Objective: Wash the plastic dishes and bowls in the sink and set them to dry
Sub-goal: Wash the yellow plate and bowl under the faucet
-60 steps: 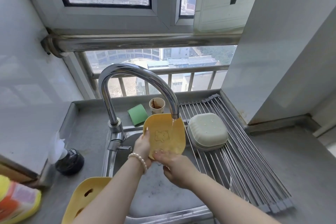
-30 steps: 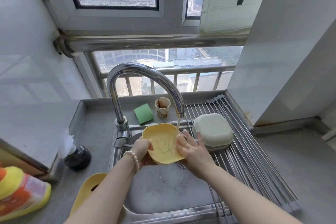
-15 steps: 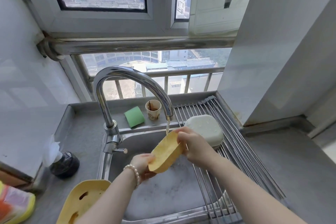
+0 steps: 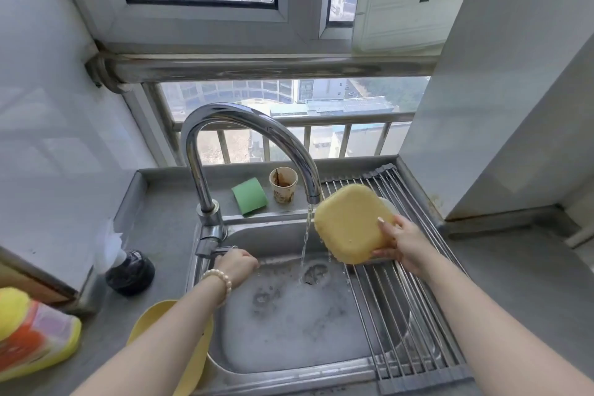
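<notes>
My right hand (image 4: 401,243) grips a yellow plastic bowl (image 4: 348,223), bottom side toward me, above the left part of the metal drying rack (image 4: 414,309). The bowl hides most of the pale green dish on the rack behind it. My left hand (image 4: 238,264) is curled around the tap's lever (image 4: 221,249) at the base of the chrome tap (image 4: 244,125). Water still runs from the spout into the foamy sink (image 4: 289,318). Another yellow plastic dish (image 4: 193,360) leans at the sink's front left corner, partly under my left forearm.
A green sponge (image 4: 250,196) and a stained paper cup (image 4: 283,185) sit on the ledge behind the sink. On the left counter stand a black holder (image 4: 130,272) with white material and a yellow and orange bottle (image 4: 30,337). A wall rises right of the rack.
Both hands were rinsing the yellow bowl under the tap. My left hand has let go and moved down to the tap lever; my right hand has carried the bowl right, over the rack.
</notes>
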`<state>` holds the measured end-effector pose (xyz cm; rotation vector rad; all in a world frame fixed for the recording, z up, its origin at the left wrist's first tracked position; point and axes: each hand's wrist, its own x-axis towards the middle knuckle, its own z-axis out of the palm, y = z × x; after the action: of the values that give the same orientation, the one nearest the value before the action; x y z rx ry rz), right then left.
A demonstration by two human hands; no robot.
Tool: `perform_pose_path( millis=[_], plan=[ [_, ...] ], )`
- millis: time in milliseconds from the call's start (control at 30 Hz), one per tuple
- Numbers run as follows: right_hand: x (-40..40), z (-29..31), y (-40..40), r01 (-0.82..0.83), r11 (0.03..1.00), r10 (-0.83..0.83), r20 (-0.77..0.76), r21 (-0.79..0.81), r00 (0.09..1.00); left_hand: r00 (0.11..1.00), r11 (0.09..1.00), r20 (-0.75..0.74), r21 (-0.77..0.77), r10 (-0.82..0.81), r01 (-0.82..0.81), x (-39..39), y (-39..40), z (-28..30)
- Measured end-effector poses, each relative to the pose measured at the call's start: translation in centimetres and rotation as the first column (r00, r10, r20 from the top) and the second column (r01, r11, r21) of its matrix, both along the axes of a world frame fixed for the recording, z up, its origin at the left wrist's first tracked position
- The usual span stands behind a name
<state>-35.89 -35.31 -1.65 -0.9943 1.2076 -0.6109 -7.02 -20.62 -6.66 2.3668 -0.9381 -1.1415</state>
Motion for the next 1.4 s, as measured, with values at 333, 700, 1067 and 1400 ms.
perform_pose_path(
  millis=[333, 700, 1067, 1400],
  plan=[
    [-2.0, -1.5, -3.3, 0.366, 0.916, -0.363, -0.047, 0.166, 0.931, 0.999, 0.993, 0.006, -0.114, 0.036, -0.035, -0.1, -2.3, 2.6],
    [0.5, -2.8, -0.9, 0.165, 0.924, -0.378, -0.764, -0.344, 0.523, 0.799, 0.773, 0.124, 0.375, -0.589, 0.511, 3.3, 2.0, 3.7],
    [10.3, -4.3, 10.2, -0.27, 0.777, -0.082, -0.516, -0.569, 0.853, 0.617, 0.727, 0.396, 0.477, -0.68, 0.494, 5.3, 7.2, 0.1],
    [10.1, -6.1, 17.0, -0.95, 0.042, 0.101, -0.945, -0.308, 0.311, 0.901, 0.931, 0.254, -0.001, -0.353, 0.365, 0.4, 3.7, -0.3]
  ],
)
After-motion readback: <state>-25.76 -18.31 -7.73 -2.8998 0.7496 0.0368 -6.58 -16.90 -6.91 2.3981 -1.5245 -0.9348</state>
